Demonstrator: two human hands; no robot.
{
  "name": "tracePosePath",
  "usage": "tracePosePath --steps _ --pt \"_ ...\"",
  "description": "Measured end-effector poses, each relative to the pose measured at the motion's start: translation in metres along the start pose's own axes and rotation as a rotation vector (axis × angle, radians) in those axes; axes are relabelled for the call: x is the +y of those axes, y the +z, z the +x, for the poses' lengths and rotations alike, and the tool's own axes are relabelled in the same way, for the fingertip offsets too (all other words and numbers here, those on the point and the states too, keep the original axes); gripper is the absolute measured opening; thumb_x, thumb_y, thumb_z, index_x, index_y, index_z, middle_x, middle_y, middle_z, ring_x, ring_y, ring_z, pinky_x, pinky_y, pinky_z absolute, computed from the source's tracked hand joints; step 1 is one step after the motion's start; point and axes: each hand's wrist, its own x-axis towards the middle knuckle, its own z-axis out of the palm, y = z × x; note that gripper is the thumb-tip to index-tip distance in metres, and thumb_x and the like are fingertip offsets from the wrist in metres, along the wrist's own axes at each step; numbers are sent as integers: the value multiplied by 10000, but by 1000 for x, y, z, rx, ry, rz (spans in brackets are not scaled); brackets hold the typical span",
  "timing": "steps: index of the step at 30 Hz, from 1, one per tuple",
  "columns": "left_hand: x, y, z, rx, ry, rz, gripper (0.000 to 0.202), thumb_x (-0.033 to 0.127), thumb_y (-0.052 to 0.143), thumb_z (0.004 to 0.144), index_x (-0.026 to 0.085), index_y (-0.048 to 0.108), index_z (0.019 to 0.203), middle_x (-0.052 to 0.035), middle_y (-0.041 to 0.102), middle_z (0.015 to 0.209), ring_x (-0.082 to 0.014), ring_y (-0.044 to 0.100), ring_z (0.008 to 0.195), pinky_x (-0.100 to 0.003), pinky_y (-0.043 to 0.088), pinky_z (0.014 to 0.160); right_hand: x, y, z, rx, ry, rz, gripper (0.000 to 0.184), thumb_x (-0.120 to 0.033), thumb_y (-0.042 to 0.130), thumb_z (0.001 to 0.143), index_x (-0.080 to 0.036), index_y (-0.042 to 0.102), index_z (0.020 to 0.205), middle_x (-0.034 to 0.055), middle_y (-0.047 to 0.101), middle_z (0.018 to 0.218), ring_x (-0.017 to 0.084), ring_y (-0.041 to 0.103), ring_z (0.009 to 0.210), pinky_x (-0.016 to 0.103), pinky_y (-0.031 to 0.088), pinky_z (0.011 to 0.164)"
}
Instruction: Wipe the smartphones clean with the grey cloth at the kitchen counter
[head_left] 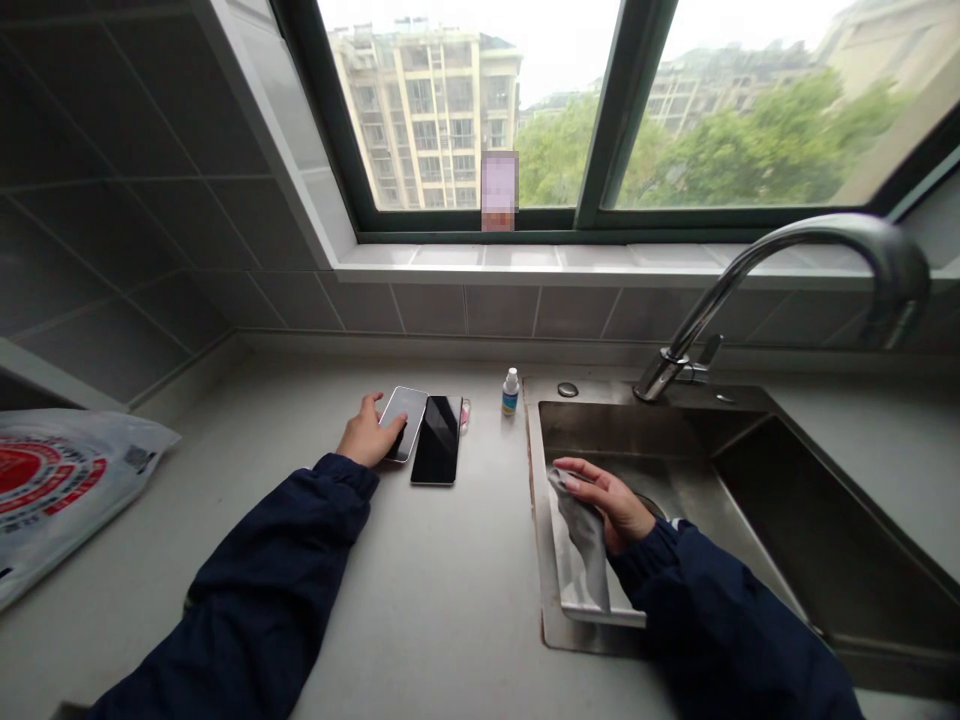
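Observation:
My left hand (367, 432) grips a light-framed smartphone (409, 405) on the counter. Its thumb lies across the glossy face and the fingers are at the left edge. Right beside that phone lies a second, black smartphone (437, 445), flat with its dark screen up. Over the left side of the sink, my right hand (607, 500) pinches a thin grey cloth (585, 530) that hangs down from the fingers. A small bottle with a white cap and a blue and yellow label (510, 393) stands upright between the hands, near the sink's corner.
The steel sink (660, 440) takes up the right side, with a curved chrome faucet (720, 285) over it. A printed plastic bag (67, 490) lies at far left. Behind the black phone's right edge is a small pinkish item (466, 416). A window (465, 237) lies beyond.

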Motion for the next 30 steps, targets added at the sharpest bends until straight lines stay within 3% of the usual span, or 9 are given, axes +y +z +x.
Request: tracePosePath --steps 4,13,15,17,18,20,22,25,30 --pt "10 -2 -18 -6 49 121 779 574 581 824 153 402 1454 -233 611 1276 -391 589 1200 -490 421 1026 1 -3 1 -5 -2 -5 495 -369 905 609 -199 688 1020 64 760 879 208 722 722 334 562 712" --pt "12 0 -34 -10 44 279 695 642 347 920 224 389 1474 -197 537 1318 -380 589 1176 -480 467 964 -1 0 -1 5 31 25 483 -340 909 598 -198 692 1005 55 758 870 193 719 696 318 572 702" --pt "15 -1 -39 49 62 283 649 607 362 932 204 454 1433 -186 555 1277 -363 588 1156 -463 466 967 -1 0 0 5 38 33 475 -331 908 604 -200 694 1008 53 759 878 188 719 699 311 573 707" --pt "22 1 -50 195 166 324 574 540 406 938 181 532 1368 -176 555 1267 -355 557 1174 -442 455 985 0 -1 0 6 50 47 469 -320 907 611 -201 697 1014 52 760 887 180 720 703 302 575 713" --pt "27 3 -56 245 252 327 536 506 413 946 187 545 1356 -161 558 1271 -340 548 1173 -425 449 994 0 -1 0 7 55 51 467 -316 906 614 -202 698 1016 51 761 890 177 721 705 298 575 715" --pt "39 9 -69 209 385 302 478 468 430 952 196 580 1316 -132 598 1204 -300 566 1122 -382 458 985 1 -2 0 6 62 55 462 -313 907 614 -201 700 1012 51 761 890 174 721 703 293 576 712" --pt "50 19 -79 120 414 333 476 475 472 935 182 606 1286 -133 619 1162 -304 579 1070 -384 488 926 1 -1 1 6 63 59 464 -314 912 605 -198 701 1001 49 759 879 172 719 691 287 577 697" --pt "61 36 -86 94 438 378 504 450 504 926 146 585 1320 -143 615 1189 -299 576 1062 -394 489 933 1 -1 2 4 70 84 473 -305 928 580 -195 704 982 37 755 841 155 707 659 260 567 658" --pt "63 55 -91 115 505 448 489 389 525 922 143 574 1341 -154 512 1409 -321 447 1300 -429 411 1069 1 -3 1 -23 75 110 447 -285 921 617 -191 713 1002 34 755 834 135 697 651 231 548 631"
